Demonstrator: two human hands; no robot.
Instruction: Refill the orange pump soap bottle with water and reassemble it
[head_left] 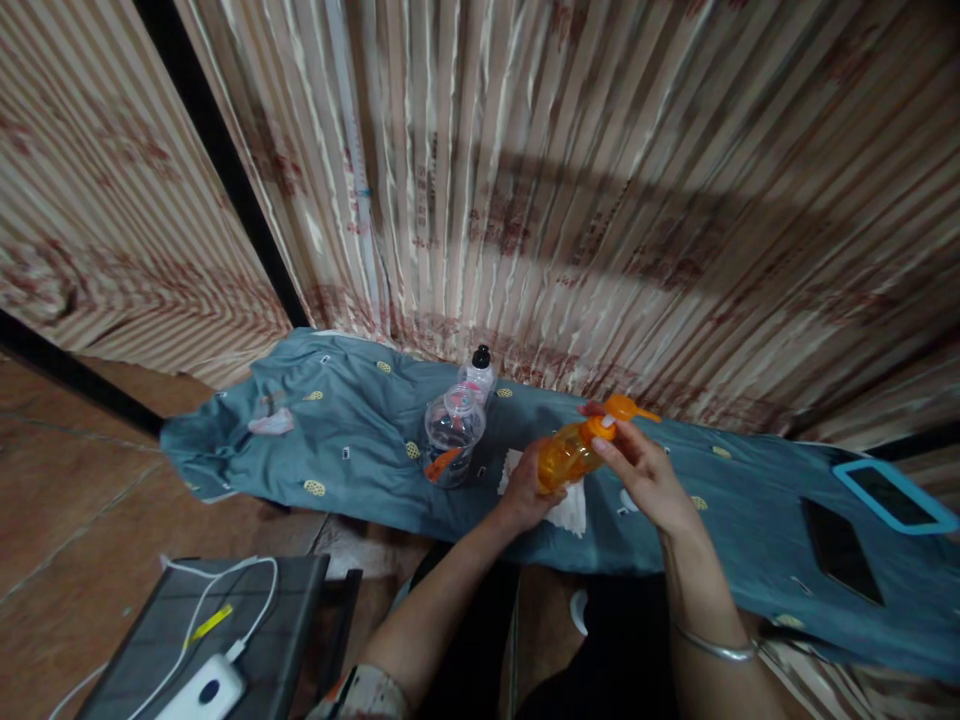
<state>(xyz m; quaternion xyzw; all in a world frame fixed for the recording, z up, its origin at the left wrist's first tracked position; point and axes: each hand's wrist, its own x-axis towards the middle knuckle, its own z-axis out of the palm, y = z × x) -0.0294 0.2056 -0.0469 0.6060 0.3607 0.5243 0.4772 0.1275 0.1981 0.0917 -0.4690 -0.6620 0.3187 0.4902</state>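
A see-through pump bottle point(566, 458) with amber liquid in it tilts up to the right over the bench. My left hand point(525, 495) is wrapped round its lower body. Fingers of my right hand point(649, 478) close on the orange collar, just below the orange pump head point(624, 408), whose spout points right. A white tissue or cloth point(574, 512) lies beneath the bottle. To the left stands a clear plastic tub point(454, 440) with a flat orange piece showing at its base. Behind the tub is a clear bottle with a black cap point(481, 356).
A blue-green patterned cloth point(360, 430) covers the bench, with a crumpled pale wrapper point(271, 420) on its left part. At right lie a dark phone point(841, 550) and a blue-framed tablet point(896, 496). A white power bank point(202, 692) with a cable rests on a grey stool point(281, 620). Striped curtain point(525, 200) hangs behind.
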